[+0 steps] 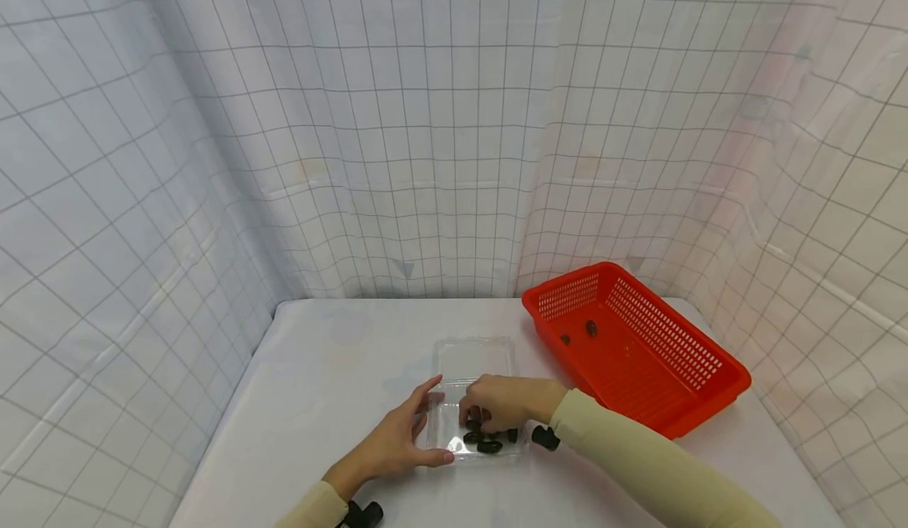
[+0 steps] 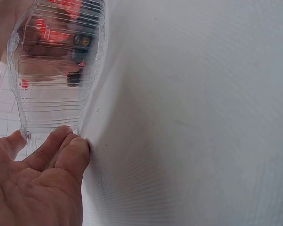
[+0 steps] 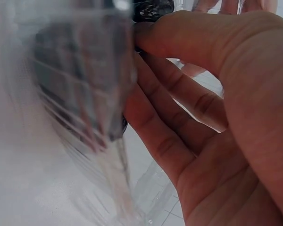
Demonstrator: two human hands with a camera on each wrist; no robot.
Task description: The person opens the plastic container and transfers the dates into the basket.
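Observation:
A clear plastic clamshell box [image 1: 443, 433] lies on the table with its lid [image 1: 474, 351] folded back to the far side. Several dark, glossy, wrinkled ovals that look like dates [image 1: 489, 447] sit in its near right part. My left hand [image 1: 393, 437] holds the box at its left, thumb at the near edge and fingers along the side; in the left wrist view the fingertips [image 2: 78, 146] are at its lower edge. My right hand [image 1: 507, 402] reaches inside from the right, thumb and fingers pinching a dark date [image 3: 153, 9], partly hidden by the thumb.
A red plastic basket [image 1: 681, 331] with slotted walls stands at the right, behind my right forearm. Two small dark dates [image 1: 591, 329] lie in its far left part. White gridded curtains [image 1: 454, 158] surround the white table [image 1: 319, 355] at the back and sides.

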